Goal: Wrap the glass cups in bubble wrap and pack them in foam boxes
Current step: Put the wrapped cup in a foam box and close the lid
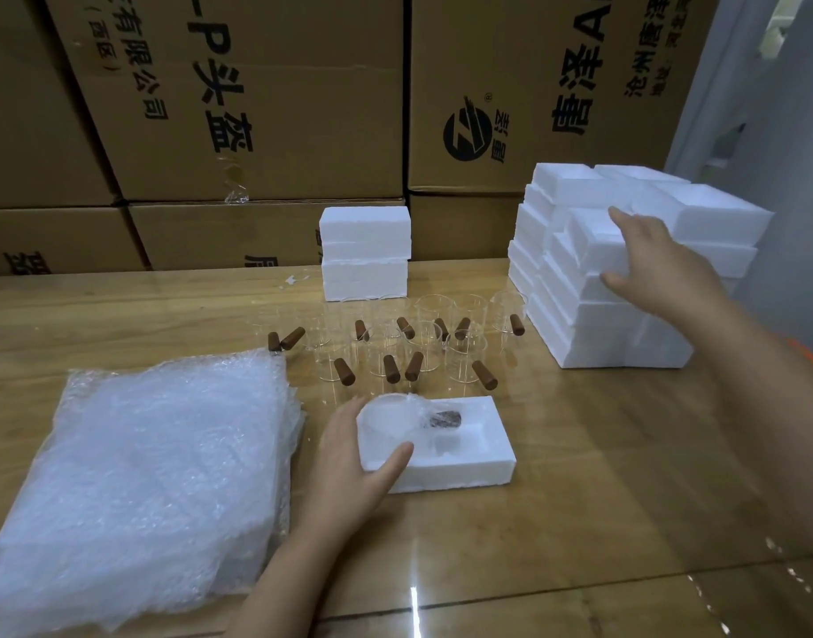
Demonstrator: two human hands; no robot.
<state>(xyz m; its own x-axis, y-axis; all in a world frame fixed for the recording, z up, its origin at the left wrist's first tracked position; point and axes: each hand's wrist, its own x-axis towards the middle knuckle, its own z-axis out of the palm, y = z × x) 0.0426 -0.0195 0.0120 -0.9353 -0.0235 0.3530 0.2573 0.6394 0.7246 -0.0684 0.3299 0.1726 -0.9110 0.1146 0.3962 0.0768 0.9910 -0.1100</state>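
Here the left hand (354, 458) grips the left end of the open foam box (460, 474) on the table (579, 499), thumb curled over its near rim and fingers round its far edge. The wrapped cup (404, 419) lies inside that box, in its left hollow. Behind the box stand bare glass cups (395, 343) with wooden handles. To the right behind the box, the right hand (657, 264) rests spread, straight fingers on a foam piece (593, 241) atop the foam stack (602, 333). Left of the box lies the bubble wrap pile (156, 462).
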